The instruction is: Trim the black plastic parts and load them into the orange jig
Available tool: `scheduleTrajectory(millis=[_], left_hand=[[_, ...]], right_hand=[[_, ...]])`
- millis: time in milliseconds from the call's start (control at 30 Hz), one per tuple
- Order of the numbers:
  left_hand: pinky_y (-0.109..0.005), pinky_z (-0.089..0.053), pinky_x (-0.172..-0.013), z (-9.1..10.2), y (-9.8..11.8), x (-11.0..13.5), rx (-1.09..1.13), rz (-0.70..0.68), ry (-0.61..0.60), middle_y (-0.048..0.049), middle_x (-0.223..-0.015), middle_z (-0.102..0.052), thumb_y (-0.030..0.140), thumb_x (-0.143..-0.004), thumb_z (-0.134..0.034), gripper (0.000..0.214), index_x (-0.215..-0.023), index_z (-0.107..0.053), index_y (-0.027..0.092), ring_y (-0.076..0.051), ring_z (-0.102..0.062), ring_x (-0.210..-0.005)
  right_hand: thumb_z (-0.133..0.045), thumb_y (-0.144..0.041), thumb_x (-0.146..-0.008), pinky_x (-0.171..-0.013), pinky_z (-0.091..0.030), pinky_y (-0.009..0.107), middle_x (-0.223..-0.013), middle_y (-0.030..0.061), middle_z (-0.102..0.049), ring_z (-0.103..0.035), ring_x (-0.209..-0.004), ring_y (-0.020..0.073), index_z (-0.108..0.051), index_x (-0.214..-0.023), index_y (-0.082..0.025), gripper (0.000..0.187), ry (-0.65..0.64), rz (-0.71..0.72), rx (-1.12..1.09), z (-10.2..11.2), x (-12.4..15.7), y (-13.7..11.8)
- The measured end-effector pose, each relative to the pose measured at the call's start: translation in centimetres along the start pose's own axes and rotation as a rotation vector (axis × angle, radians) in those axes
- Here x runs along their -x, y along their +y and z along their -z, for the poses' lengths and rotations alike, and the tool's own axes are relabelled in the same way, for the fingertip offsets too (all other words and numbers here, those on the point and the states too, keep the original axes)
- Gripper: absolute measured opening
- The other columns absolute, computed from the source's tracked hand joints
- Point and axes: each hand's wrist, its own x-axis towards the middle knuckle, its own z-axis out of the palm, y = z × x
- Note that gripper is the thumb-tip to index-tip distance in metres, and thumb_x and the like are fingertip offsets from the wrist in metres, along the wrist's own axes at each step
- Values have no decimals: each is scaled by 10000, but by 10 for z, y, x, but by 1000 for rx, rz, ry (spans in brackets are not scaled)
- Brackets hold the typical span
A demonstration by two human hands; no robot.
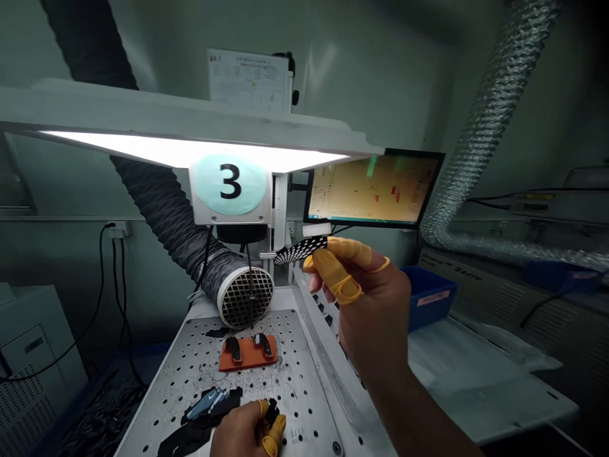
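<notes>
Grip: right hand [366,304] raised above the table, thumb and fingers together and clamped on a thin strip [299,251] with a black-and-white dotted surface, its narrow end tapering to a metal tip [266,255] and its held end hidden by the fingers. Yellow rubber finger cots [335,282] on this hand, smooth and slightly creased. Left hand [240,431], cut off by the lower frame edge, curled and closed on a small black piece [272,412], mostly hidden by 2 yellow cots [275,440]. Just beside it, a heap of black pieces [214,406] with 1 blue-grey piece [204,404] on top, outlines hard to make out. Beneath both, a perforated aluminium plate [295,381], scuffed and dark-marked. On the plate, an orange block [247,362] carrying 2 black clips [233,348]. Behind, a round mesh grille [247,296] on a black flexible hose [166,216], below a bright panel lamp [190,149] and a sign with the numeral 3 [231,184]. Farther right, a monitor [373,190], partly hidden, its display unreadable; a blue bin [428,295], partly behind the right hand; and a ribbed foil duct [485,127].
</notes>
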Motion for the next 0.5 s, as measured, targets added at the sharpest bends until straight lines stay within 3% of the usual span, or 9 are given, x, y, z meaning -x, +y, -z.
scheduleTrajectory(millis=[100, 200, 333, 400, 500], left_hand=[[-245, -359, -581, -3, -6, 3, -23, -56, 63, -55, -715, -687, 357, -775, -496, 216, -679, -610, 201, -197, -616, -700], [-247, -337, -561, -6, -11, 5, -34, -97, 59, -33, -654, -655, 398, -799, -469, 268, -642, -566, 203, -180, -589, -641], [-248, -331, -549, -6, -15, 6, -52, -87, 66, -25, -672, -659, 471, -804, -453, 318, -686, -587, 209, -187, -584, -651], [-246, -327, -537, -7, -16, 6, -71, -76, 55, -21, -659, -653, 494, -799, -453, 338, -678, -588, 209, -187, -580, -644], [-244, -317, -523, -8, -15, 7, -85, -84, 81, -9, -619, -631, 486, -798, -454, 328, -666, -579, 212, -178, -565, -611]], right_hand=[[-629, -269, -776, -462, -399, 209, -653, -20, -582, -505, -518, 91, -607, -795, -179, 95, -14, -45, 108, 31, -10, 16], [-563, -277, -779, -499, -410, 205, -695, -9, -593, -530, -563, 104, -575, -808, -163, 118, -29, -156, 365, 72, -21, 42], [-547, -202, -765, -610, -438, 204, -841, 8, -674, -625, -777, 159, -661, -880, -204, 162, -182, -513, 1165, 122, -24, 81], [-600, -183, -734, -657, -449, 244, -882, 50, -688, -633, -872, 228, -694, -859, -201, 157, -192, -633, 1359, 136, -21, 99], [-661, -161, -722, -697, -465, 294, -949, 135, -679, -626, -926, 292, -703, -851, -144, 136, -205, -729, 1467, 142, -18, 122]])
